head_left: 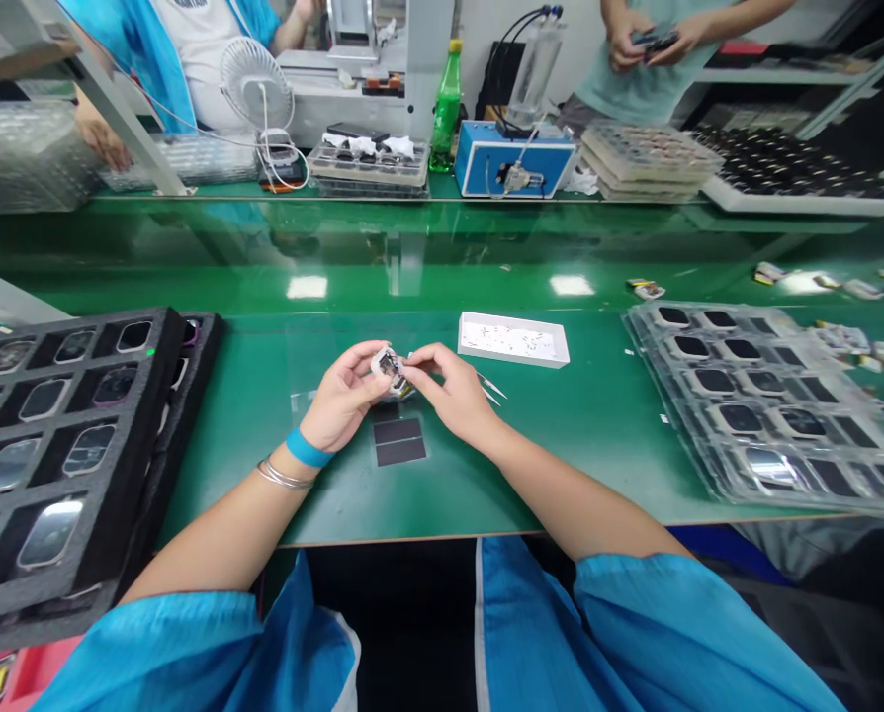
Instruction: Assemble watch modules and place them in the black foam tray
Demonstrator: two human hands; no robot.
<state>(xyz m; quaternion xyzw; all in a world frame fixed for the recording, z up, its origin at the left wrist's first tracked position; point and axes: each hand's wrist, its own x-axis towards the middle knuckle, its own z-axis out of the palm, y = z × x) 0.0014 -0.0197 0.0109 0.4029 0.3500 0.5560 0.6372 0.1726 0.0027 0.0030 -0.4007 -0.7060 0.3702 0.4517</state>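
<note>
Over the green bench, my left hand [343, 396] grips a small open watch case [387, 366] with tiny inner parts showing. The thumb and fingers of my right hand [453, 391] are closed at its right edge; any small part between those fingertips is hidden. Metal tweezers [492, 388] stick out from behind my right hand, and I cannot tell whether they lie on the bench or are tucked in the hand. Just below the hands lies a dark rectangular pad [399, 442]. Behind my right hand, a shallow white box [514, 339] contains many tiny pieces.
Black foam trays [166, 346] of watch cases are stacked left. Clear plastic trays [716, 420] with watch parts stand right. Across the bench are a fan [256, 84], a green bottle [446, 109] and a blue machine [512, 158]. Two co-workers are beyond, one holding a dark item.
</note>
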